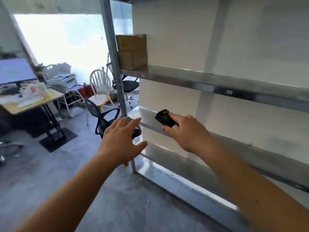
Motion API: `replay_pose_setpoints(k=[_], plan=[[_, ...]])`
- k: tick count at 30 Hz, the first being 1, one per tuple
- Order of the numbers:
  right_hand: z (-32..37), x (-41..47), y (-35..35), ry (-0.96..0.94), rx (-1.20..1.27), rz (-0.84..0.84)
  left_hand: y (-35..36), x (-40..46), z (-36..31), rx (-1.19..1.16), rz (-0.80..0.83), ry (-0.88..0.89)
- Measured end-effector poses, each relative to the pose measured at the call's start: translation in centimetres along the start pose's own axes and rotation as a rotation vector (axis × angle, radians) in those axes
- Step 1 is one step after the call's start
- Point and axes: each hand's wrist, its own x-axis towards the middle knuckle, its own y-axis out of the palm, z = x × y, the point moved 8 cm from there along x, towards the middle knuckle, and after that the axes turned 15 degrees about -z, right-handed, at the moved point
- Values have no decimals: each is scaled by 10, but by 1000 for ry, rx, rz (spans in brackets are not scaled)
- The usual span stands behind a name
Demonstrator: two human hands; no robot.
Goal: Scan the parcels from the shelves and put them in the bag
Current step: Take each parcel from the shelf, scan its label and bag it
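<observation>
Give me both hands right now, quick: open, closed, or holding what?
Left hand: open, fingers spread, holding nothing, next to the shelf post.
Right hand: closed on a black scanner.

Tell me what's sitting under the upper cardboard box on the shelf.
The upper cardboard box rests on a second cardboard box, which stands on the metal shelf. Their contents cannot be seen; both are closed.

metal shelf unit (217, 82) | upper shelf: two stacked cardboard boxes (132, 51) at left end
</observation>
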Motion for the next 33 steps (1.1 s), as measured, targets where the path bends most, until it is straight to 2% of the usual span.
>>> replay_pose_setpoints(k=[5, 13, 23, 33], plan=[[79, 60, 10, -70, 99, -57, -50, 60, 67, -13, -72, 43], [143, 136, 29, -105, 105, -84, -87, 149, 115, -51, -127, 122], [154, 257, 53, -197, 31, -37, -68, 288, 140, -91, -195, 186], [120, 419, 71, -278, -72, -59, -6, 451, 157, -8, -254, 206]])
